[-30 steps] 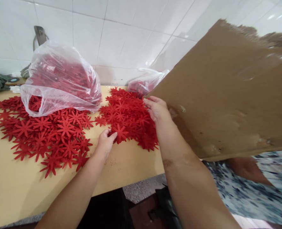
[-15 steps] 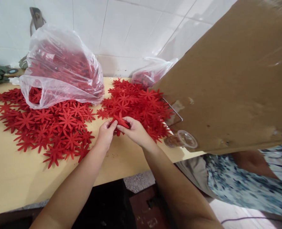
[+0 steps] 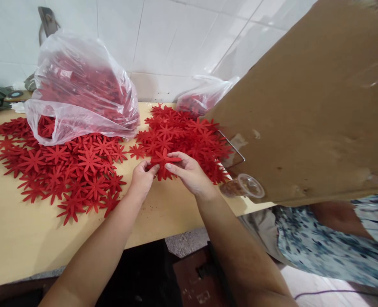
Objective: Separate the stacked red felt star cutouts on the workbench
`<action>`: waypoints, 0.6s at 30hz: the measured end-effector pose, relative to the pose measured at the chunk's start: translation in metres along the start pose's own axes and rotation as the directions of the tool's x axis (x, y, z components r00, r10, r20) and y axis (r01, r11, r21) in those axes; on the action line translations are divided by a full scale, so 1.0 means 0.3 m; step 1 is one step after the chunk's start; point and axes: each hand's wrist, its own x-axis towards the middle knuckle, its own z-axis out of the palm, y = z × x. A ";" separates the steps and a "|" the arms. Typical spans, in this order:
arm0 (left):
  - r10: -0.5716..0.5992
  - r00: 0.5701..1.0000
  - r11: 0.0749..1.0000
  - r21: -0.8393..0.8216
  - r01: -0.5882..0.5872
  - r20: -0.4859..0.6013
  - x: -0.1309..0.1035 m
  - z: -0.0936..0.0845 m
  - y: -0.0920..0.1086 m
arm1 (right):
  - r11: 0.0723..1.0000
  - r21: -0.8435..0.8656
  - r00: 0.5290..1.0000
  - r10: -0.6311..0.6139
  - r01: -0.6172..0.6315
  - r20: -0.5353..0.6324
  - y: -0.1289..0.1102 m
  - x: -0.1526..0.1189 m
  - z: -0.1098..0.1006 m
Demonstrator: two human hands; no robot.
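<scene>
Both hands hold one red star-shaped flower piece (image 3: pixel 163 160) over the table's middle. My left hand (image 3: pixel 143 175) pinches its left side between thumb and fingers. On its right side, my right hand (image 3: pixel 189 171) grips a petal with thumb and index finger. Just behind the hands lies a heap of similar red pieces (image 3: pixel 176 132). A wider pile of them (image 3: pixel 89 162) spreads out to the left.
A clear plastic bag (image 3: pixel 86 85) full of red pieces rests on the left pile. A smaller bag (image 3: pixel 201 96) stands by the wall. At right are a plastic cup (image 3: pixel 251 186), a large brown board (image 3: pixel 304 106) and a person in patterned clothing (image 3: pixel 319 247).
The red piece between my hands has opened out flatter, its petals now spread. My right hand has shifted slightly to the right, away from my left.
</scene>
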 end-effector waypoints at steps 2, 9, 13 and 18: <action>0.032 0.999 0.999 0.005 -0.032 0.011 0.003 0.001 -0.006 | 0.999 0.031 0.998 -0.013 0.014 -0.054 0.001 0.008 0.003; 0.060 0.998 0.997 0.050 -0.059 -0.021 0.014 -0.005 -0.021 | 0.984 0.140 0.966 -0.069 0.107 -0.249 -0.004 0.051 -0.040; 0.075 0.997 0.993 0.090 -0.074 -0.014 0.008 -0.005 -0.018 | 0.979 0.125 0.956 -0.120 0.158 -0.269 -0.025 0.066 -0.088; 0.103 0.995 0.990 0.100 -0.102 -0.003 0.007 -0.005 -0.019 | 0.967 0.208 0.923 -0.060 0.149 -0.379 -0.045 0.081 -0.117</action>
